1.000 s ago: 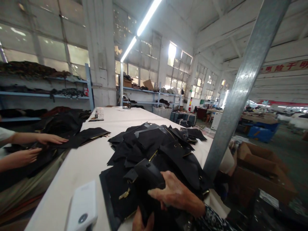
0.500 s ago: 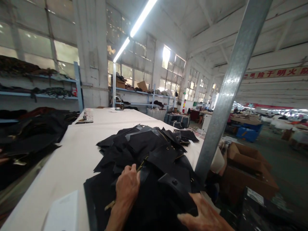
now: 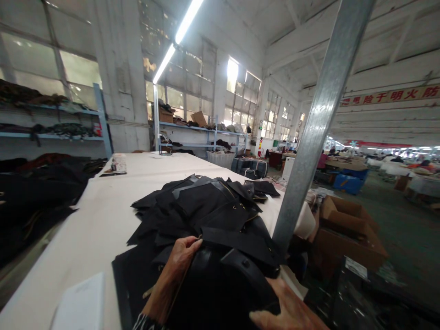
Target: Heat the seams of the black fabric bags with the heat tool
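Note:
A heap of black fabric pieces [image 3: 206, 206] with dark leather-like trim, gold zippers and metal eyelets lies on the white-covered table [image 3: 99, 201]. At the near side of the heap, my left hand [image 3: 182, 256] pinches the gold-edged zipper of a black piece between thumb and fingertips. The zipper line runs down beside my wrist. My right hand [image 3: 285, 302] grips the right side of the near black piece [image 3: 213, 298], thumb apart from the index finger; its other fingers are hidden. A curved black strap [image 3: 245, 268] with a dark stud lies between my hands.
A slanted metal post [image 3: 309, 123] rises at the table's right edge. Beyond it stand open cardboard boxes [image 3: 347, 247]. A white flat object [image 3: 80, 302] lies at near left. Dark garments [image 3: 37, 192] are piled further left, and loaded shelves line the wall.
My left hand has shifted slightly left and now pinches at the zipper with its fingertips. The near flap has moved over the heap. My right hand stays nearly in place; the view has turned slightly.

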Demonstrator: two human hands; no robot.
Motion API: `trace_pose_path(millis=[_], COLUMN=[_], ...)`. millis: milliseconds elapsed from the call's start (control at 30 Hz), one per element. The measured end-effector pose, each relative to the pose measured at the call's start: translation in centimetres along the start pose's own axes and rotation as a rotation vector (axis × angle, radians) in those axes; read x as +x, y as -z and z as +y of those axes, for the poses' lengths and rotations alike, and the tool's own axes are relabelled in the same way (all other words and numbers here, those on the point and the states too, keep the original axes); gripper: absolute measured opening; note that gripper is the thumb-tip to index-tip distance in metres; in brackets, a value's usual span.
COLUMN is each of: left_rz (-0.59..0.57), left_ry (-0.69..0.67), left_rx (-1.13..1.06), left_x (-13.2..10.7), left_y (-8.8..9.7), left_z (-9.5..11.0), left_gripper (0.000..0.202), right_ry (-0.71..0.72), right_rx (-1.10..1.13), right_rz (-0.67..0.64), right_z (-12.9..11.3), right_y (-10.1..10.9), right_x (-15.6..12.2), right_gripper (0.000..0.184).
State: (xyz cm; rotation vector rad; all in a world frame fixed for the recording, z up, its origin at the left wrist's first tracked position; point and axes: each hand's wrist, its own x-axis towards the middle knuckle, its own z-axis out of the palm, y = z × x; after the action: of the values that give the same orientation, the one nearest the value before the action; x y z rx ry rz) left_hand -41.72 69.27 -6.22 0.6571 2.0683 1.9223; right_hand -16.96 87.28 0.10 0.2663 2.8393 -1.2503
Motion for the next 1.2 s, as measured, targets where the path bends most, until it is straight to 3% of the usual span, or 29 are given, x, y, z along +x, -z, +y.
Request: trace_pose_path(millis=[133,367,433,600,767,867,1000,1100,1200], left_rz=[0.027,0.009,0.019,0.176,0.169,0.14,0.089,0.18,0.299], left_ry=[0.053,0.053,0.075,0.116,0.079,0.069,0.097,0.129,0.2], left_rx=[-0.099,-0.213,-0.261,-0.256,-0.231,-0.261,-0.294,-0.223,-0.08], left_x=[-2.3,-6.6,-7.2,-7.5,-7.7,-8.1,-8.5,-8.5,-8.2], left_y=[-0.7,-2.7,-3.0,-2.6,-2.6,-3.4,-4.5,-4.7,-4.6], left_z=[-0.1,0.2,-0.4,-1.6,-2.0,-2.3,-3.2,-3.9,-4.3], left_gripper=[0.046,0.041,0.041,0.047,0.046,0.044,0.045,0.049,0.054], right_ry=[-0.034,0.136,0.153,0.126,0.077,0.064,0.151,0.088,-0.025], right_rx=[0.079,0.246,0.263,0.242,0.238,0.263,0.297,0.265,0.185], right_rz=[-0.017,-0.064,-0.017,-0.017,-0.129,-0.174,-0.111,-0.055,0.03], right_z=[-1.2,-1.4,-1.6,-2.3,-2.4,-2.1,-1.9,-1.5,-0.4], right_y=[-0.4,-2.0,-1.8,-0.4,-1.1,-2.1,-2.1,-1.4,-0.5], right_x=[0.1,2.9,3.4,1.1,-0.9,0.4,2.5,2.1,0.4], right_gripper=[0.037,0.019,0.017,0.017,0.013,0.017,0.018,0.026,0.052])
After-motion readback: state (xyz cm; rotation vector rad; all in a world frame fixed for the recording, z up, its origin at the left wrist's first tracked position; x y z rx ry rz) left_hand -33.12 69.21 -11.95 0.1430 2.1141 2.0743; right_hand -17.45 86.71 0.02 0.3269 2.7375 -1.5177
